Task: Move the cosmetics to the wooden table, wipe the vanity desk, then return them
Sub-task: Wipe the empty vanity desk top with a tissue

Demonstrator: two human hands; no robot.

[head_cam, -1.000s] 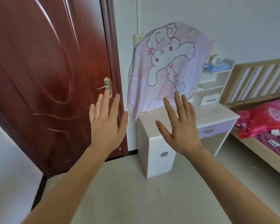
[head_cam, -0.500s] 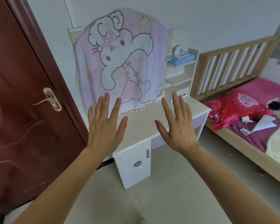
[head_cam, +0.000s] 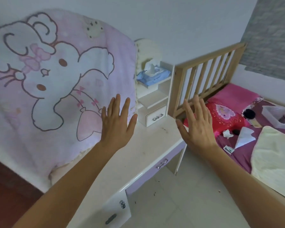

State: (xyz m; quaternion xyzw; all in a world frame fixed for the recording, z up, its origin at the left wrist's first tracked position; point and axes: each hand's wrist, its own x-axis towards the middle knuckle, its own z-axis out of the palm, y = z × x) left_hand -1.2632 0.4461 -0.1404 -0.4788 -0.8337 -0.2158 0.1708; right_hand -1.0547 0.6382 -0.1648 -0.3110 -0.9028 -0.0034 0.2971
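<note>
The white vanity desk (head_cam: 148,145) with a lilac drawer front stands below me, its top bare apart from a few dark specks. A pink cartoon blanket (head_cam: 56,83) hangs over its mirror and spills onto the desk's left part. My left hand (head_cam: 116,124) is raised above the desk with fingers straight and spread, holding nothing. My right hand (head_cam: 197,127) hovers the same way over the desk's right end, empty. No cosmetics show on the desk.
A blue pack of wet wipes (head_cam: 153,74) lies on the desk's small side shelf above a little drawer (head_cam: 155,116). A wooden-railed bed (head_cam: 209,76) with pink bedding, papers and a cream blanket (head_cam: 276,160) stands at the right. Tiled floor lies below.
My view has swung right and closer to the desk; the red door has left the frame. Both hands stay raised, spread and empty.
</note>
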